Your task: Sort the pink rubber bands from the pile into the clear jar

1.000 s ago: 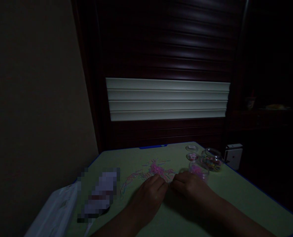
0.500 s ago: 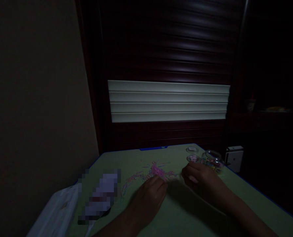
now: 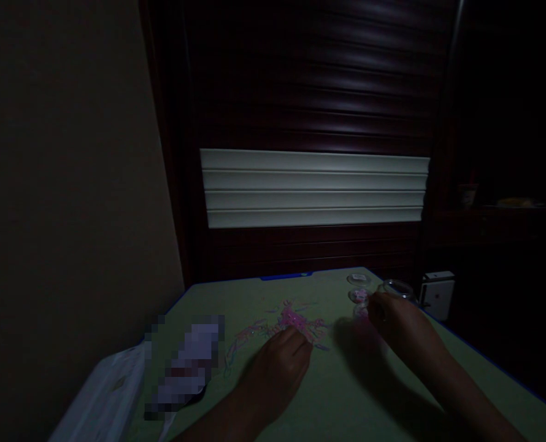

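In the head view, pink bands (image 3: 292, 317) sat heaped mid-way across the worktop (image 3: 236, 296). The left hand (image 3: 277, 368) was right at their near side, fingers curled, couldn't tell if holding anything. Over on the right, the right hand (image 3: 402, 322) partly hid a clear jar (image 3: 397, 286), fingers bunched narrow, contents unclear.

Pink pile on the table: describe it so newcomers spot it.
Find the blue-edged green table. Look just beyond the left hand for the pink pile. It's dense and bright; the strands trailing left are paler and looser.
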A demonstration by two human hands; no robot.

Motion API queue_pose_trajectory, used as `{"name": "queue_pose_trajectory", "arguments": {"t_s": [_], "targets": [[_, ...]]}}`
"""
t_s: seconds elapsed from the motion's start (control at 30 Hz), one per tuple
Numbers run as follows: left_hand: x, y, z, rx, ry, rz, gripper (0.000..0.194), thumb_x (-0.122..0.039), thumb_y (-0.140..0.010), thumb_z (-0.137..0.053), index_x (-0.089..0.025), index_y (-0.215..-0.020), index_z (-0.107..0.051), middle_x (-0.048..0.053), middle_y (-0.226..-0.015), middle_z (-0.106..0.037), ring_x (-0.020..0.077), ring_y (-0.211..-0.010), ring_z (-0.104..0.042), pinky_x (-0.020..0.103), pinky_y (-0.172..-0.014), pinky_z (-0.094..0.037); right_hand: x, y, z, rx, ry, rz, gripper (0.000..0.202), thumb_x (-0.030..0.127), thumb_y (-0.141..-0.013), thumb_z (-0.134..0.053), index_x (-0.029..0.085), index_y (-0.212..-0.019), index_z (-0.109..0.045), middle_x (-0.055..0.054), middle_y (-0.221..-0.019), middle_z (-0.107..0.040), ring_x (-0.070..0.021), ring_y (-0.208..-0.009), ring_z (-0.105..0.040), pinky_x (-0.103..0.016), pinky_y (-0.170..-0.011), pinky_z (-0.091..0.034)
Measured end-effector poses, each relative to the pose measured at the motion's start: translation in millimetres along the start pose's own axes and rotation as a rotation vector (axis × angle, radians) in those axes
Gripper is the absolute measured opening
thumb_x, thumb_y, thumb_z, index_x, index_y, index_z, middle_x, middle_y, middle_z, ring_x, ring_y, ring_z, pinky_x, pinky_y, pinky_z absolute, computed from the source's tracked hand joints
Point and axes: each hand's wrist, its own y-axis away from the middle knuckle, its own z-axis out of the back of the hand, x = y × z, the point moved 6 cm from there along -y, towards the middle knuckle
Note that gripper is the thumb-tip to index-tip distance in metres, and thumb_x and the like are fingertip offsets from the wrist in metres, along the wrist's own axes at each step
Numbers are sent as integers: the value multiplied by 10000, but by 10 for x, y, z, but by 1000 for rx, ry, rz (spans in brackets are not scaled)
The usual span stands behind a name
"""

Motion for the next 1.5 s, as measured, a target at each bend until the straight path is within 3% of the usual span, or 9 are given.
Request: {"name": "queue_pose_trajectory", "arguments": {"t_s": [0.23,0.43,0.57,0.67,0.83,0.93,1.13,1.3,1.5], "targets": [[3,0,-17,43,-3,11,222,-98,-930,-382,-150,-781,-538,42,-790,-541,177,-740,-515,325,-688,-485,-93,2,-35,4,63,-37,218,119,-823,-417,175,-667,-559,-69,-661,-619,-155,-545,-540,-253,-487,-261],[5,-8,-2,12,2,18,245,-100,-933,-370,-156,-761,-536,37,-774,-534,168,-719,-510,316,-676,-482,-80,-2,-12,-24,65,-17,265,151,-861,-386,169,-722,-611,-85,-694,-635,-173,-564,-555,-271,-512,-296],[5,-3,-21,22,-5,13,236,-94,-932,-373,-150,-772,-538,38,-772,-534,171,-726,-505,321,-691,-479,6,2,36,-66,-32,18,245,178,-869,-406,163,-777,-633,-94,-765,-647,-184,-616,-580,-273,-540,-348],[18,0,-29,27,7,29,232,-102,-932,-372,-149,-776,-538,38,-781,-535,172,-733,-506,326,-703,-477,189,30,66,-71,-184,151,195,166,-859,-441,159,-836,-634,-81,-805,-646,-172,-667,-586,-270,-601,-390],[116,20,-69,67,9,109,207,-84,-913,-402,-156,-769,-532,31,-792,-541,177,-759,-511,323,-715,-477,574,147,-54,108,-222,441,204,130,-872,-441,174,-834,-637,-50,-785,-628,-144,-699,-565,-242,-637,-387],[212,43,-123,111,-33,162,202,-41,-888,-416,-160,-783,-541,32,-825,-555,181,-791,-525,329,-746,-482,709,220,-174,220,-162,535,182,94,-844,-473,172,-800,-631,-37,-766,-624,-127,-684,-554,-218,-627,-368],[366,61,-104,161,-145,317,248,15,-849,-413,-162,-887,-582,45,-887,-593,201,-855,-548,341,-772,-476,724,238,-237,275,-120,540,150,87,-819,-502,170,-741,-600,-20,-743,-614,-105,-627,-524,-203,-576,-328],[455,91,-81,280,-190,459,267,3,-853,-389,-152,-858,-606,66,-900,-597,209,-892,-546,333,-796,-458,663,179,-230,260,-126,529,168,87,-821,-477,167,-727,-592,-24,-730,-601,-113,-634,-519,-212,-590,-333],[476,130,-150,349,-214,453,254,-15,-858,-392,-151,-841,-607,71,-935,-594,214,-923,-537,339,-820,-440,682,193,-240,274,-138,527,176,85,-822,-467,165,-745,-604,-34,-744,-612,-117,-646,-532,-215,-595,-335]]}}
